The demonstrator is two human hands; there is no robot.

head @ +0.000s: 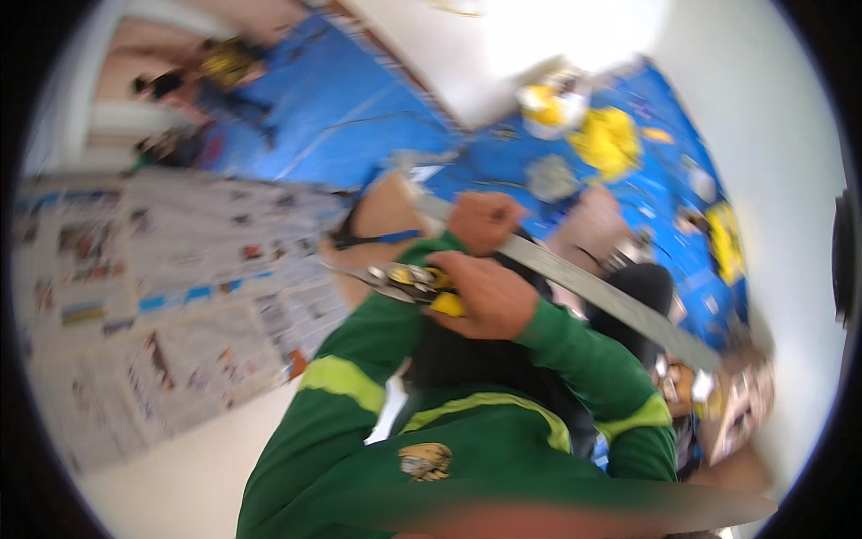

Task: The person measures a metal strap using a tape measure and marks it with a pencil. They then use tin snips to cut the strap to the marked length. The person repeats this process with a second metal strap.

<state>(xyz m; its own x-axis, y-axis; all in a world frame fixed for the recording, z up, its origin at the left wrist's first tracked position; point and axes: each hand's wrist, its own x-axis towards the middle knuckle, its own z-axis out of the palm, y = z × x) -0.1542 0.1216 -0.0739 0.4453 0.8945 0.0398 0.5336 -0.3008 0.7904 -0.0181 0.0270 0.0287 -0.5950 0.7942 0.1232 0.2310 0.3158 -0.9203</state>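
Note:
My left hand is closed around a long grey strip, which looks like a metal profile. The strip runs slantwise from beyond that hand down to the lower right, passing in front of my legs. Just below, my right hand grips metal-cutting snips with yellow and black handles. Their metal jaws point left, across my left forearm and apart from the strip. Motion blur hides whether the blades are fully closed.
Newspaper sheets cover the floor at left. Blue sheeting spreads ahead, bearing a white bucket, a yellow bag and scattered scraps. White walls bound the right side. Blurred clutter lies at lower right; people are at far left.

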